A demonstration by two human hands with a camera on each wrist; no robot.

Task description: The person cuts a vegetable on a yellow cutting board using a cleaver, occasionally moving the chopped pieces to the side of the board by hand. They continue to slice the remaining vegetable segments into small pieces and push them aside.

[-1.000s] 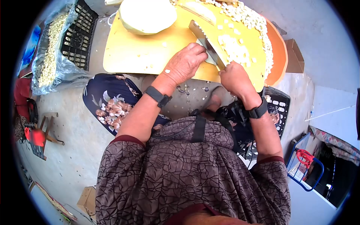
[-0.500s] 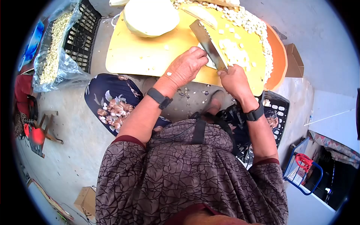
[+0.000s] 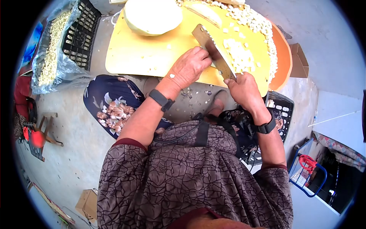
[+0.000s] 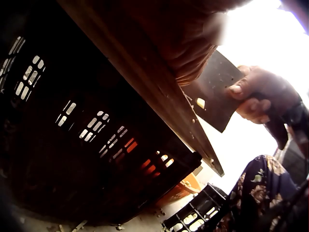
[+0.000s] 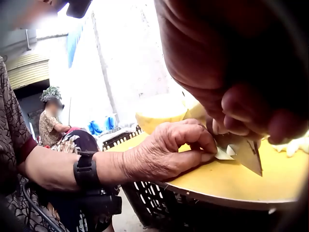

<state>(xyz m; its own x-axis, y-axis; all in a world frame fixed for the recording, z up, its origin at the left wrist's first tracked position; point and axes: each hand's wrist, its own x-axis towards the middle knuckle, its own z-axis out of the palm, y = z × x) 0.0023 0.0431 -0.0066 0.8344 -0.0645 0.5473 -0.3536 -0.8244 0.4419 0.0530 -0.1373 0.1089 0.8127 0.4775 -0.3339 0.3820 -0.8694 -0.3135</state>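
A yellow cutting board (image 3: 137,53) lies before the person. My right hand (image 3: 246,89) grips a broad cleaver (image 3: 214,51), its blade slanting across the board beside the left fingers. With bent fingertips and thumb, my left hand (image 3: 189,66) pinches a pale cut piece (image 5: 223,153) on the board, right against the blade; the right wrist view shows this best. One small bit (image 4: 201,102) clings to the blade's side. Diced pale pieces (image 3: 241,53) are spread right of the cleaver. A large, round, peeled pale vegetable (image 3: 152,17) sits at the back left, a long wedge (image 3: 206,14) near it.
Beyond the board's right edge, an orange basin (image 3: 283,57) borders heaped pale chunks (image 3: 259,23). The board rests on a dark slotted crate (image 4: 91,121). At left stands a black crate (image 3: 81,38) beside plastic-lined cut bits (image 3: 53,49). Another person (image 5: 53,125) sits in the background.
My right hand has drawn the cleaver slightly back toward the body and to the right. The left hand stays in nearly the same place on the pale piece.
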